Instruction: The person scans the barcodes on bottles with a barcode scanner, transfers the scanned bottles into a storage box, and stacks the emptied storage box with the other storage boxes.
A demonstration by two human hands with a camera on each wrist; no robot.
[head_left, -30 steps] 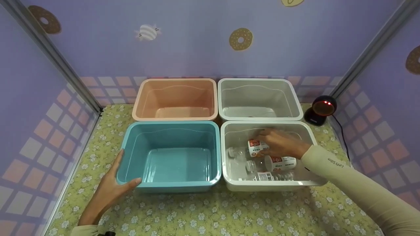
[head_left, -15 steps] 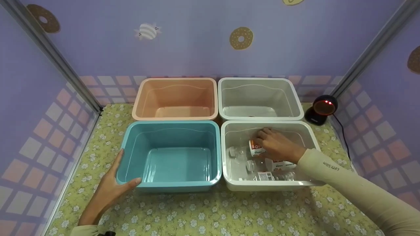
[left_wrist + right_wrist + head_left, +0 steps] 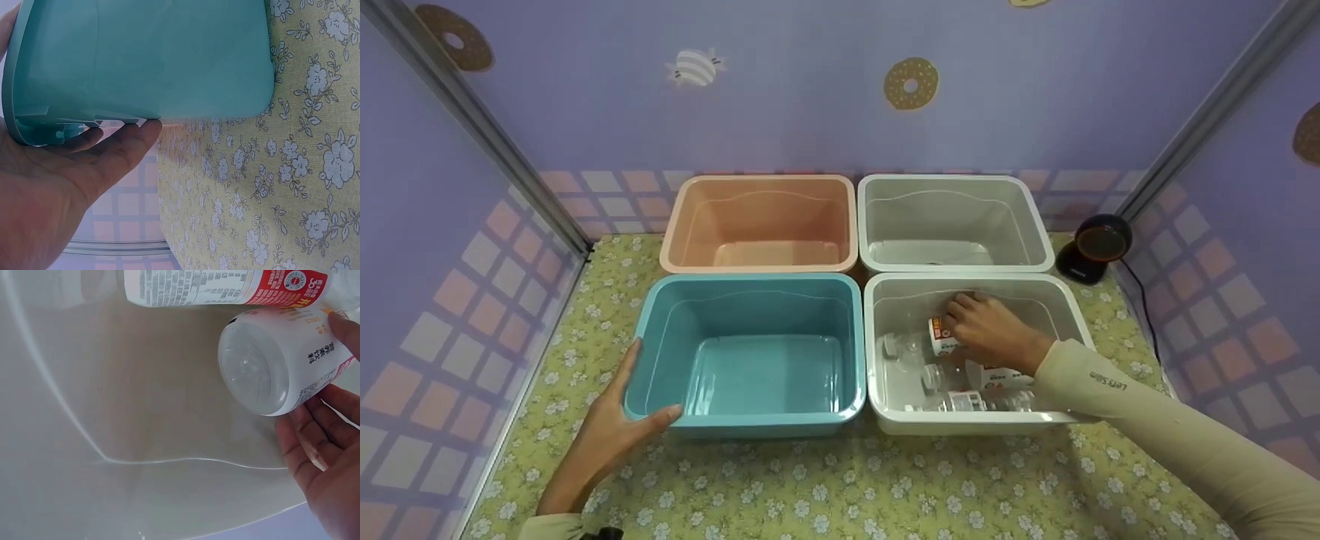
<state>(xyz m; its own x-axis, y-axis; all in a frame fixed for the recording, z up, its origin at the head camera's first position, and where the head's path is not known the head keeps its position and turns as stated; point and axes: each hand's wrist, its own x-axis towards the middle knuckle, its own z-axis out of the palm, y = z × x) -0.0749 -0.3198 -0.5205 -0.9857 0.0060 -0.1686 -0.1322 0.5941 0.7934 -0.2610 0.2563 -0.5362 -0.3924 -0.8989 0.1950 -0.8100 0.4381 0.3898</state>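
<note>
I am holding a bottle (image 3: 289, 363) in my right hand (image 3: 992, 330), inside the nearer of two pale bins, the white bin (image 3: 982, 417), close to its far wall. The bottle is lying on its side, its long axis running mostly left to right, so my hand is straddling it rather than following its length. My thumb (image 3: 347, 333) is pressing on the side nearer to me, over the white and red label, and my fingers (image 3: 306, 433) are bending along the far side, parted just as wide as the bottle is thick. The round, clear base is facing right, back toward my wrist, and is sticking out past my grip. The neck seems to be pointing left, where some clear plastic is showing, but my hand is covering the join and I cannot be sure.

A second bottle (image 3: 994, 373) is lying just on my side of the held one, nearly parallel; a third bottle (image 3: 966, 402) is lying nearer to me again, by the front wall. What matters for moving the held one, I judge, is that neighbour crowding my thumb side.

My left hand (image 3: 611, 431) is well apart from the bottles, its spread, fairly straight fingers touching the near left corner of the blue bin (image 3: 765, 421) and holding no bottle.
</note>
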